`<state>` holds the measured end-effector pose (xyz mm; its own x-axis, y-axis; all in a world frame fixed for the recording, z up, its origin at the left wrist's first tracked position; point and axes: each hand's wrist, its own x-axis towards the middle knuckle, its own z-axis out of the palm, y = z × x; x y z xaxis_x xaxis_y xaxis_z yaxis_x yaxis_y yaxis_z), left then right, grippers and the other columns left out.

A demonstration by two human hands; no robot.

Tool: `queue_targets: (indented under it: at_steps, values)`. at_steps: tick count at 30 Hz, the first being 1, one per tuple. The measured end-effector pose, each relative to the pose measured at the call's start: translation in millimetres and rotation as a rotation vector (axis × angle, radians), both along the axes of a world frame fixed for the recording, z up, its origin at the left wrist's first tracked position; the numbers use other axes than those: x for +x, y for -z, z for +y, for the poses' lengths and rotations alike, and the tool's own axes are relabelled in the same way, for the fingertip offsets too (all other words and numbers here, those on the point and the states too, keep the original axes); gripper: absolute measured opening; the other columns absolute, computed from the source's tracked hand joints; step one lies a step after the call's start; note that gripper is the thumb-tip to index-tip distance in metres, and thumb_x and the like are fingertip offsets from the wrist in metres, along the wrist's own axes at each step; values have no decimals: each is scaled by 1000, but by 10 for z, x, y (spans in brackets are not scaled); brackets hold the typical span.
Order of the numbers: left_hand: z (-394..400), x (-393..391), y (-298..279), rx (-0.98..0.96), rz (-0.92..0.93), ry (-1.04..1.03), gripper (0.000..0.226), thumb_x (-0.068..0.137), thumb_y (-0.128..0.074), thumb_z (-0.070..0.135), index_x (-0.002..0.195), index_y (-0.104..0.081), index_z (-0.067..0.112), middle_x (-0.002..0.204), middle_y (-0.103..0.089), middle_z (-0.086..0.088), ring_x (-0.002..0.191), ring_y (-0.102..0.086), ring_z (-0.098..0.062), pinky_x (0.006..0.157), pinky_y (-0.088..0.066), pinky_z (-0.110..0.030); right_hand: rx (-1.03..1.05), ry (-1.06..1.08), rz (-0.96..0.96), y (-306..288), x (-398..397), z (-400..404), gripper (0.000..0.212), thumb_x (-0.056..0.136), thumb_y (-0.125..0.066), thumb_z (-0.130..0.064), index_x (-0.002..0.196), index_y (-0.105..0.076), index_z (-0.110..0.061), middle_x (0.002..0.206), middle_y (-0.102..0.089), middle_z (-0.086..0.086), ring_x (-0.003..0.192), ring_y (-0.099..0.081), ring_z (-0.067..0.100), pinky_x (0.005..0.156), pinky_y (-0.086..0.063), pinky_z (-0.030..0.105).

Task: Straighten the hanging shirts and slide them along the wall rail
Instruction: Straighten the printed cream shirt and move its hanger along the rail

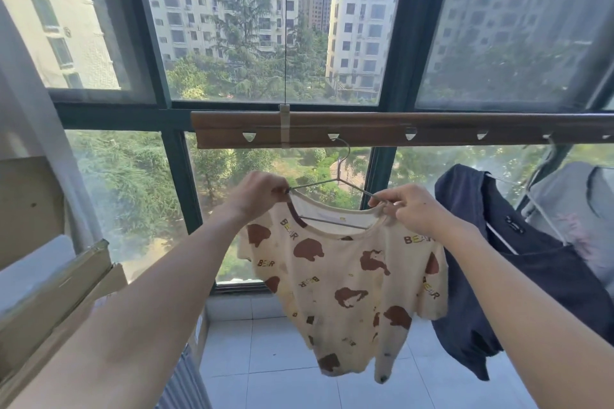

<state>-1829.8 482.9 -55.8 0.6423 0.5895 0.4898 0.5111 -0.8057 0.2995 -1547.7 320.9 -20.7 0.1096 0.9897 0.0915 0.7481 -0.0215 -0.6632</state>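
A cream shirt (345, 279) with brown bear prints hangs on a thin metal hanger (335, 180). The hanger's hook sits in a notch of the brown rail (432, 129) across the window. My left hand (257, 194) pinches the shirt's left shoulder at the hanger's end. My right hand (412, 209) pinches the right shoulder by the collar. To the right a dark navy shirt (531, 276) hangs on its own hanger, and a grey garment (578, 209) hangs beyond it.
Dark window frames (172, 149) stand behind the rail. Stacked cardboard boxes (43, 292) fill the left side, with a white curtain (30, 116) above them. White floor tiles (265, 359) lie below the shirts.
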Motion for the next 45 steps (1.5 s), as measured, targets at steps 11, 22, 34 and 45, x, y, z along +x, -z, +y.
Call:
queue_targets:
  at_steps: [11, 22, 34, 45]
  values:
    - [-33, 12, -144, -151, -272, -137, 18, 93, -58, -1, 82, -72, 3, 73, -70, -7, 66, -68, -18, 69, -58, -28, -3, -7, 5, 1, 59, -50, 27, 98, -55, -8, 109, -74, -23, 111, -68, 3, 101, -61, 24, 89, -50, 31]
    - [-74, 53, -68, -103, -182, -85, 4, 80, -76, 10, 84, -78, 9, 76, -75, 0, 68, -70, -10, 71, -60, -31, 27, 4, -10, -33, 15, -68, 29, 98, -53, -6, 115, -72, -20, 113, -65, -1, 107, -59, 22, 90, -46, 26]
    - [-95, 130, -115, -396, -253, -161, 9, 87, -70, 10, 84, -75, 17, 77, -73, 2, 73, -70, -14, 73, -59, -26, 20, -18, -27, -35, 78, -102, 31, 97, -53, -2, 111, -74, -21, 112, -68, 2, 107, -60, 21, 94, -50, 28]
    - [-62, 94, -252, -225, 17, -12, 11, 89, -68, 11, 97, -76, 10, 86, -75, 2, 78, -69, -8, 77, -55, -19, 7, 3, -4, -29, 105, -132, 33, 98, -50, -1, 110, -73, -22, 114, -67, 3, 106, -58, 20, 74, -42, 8]
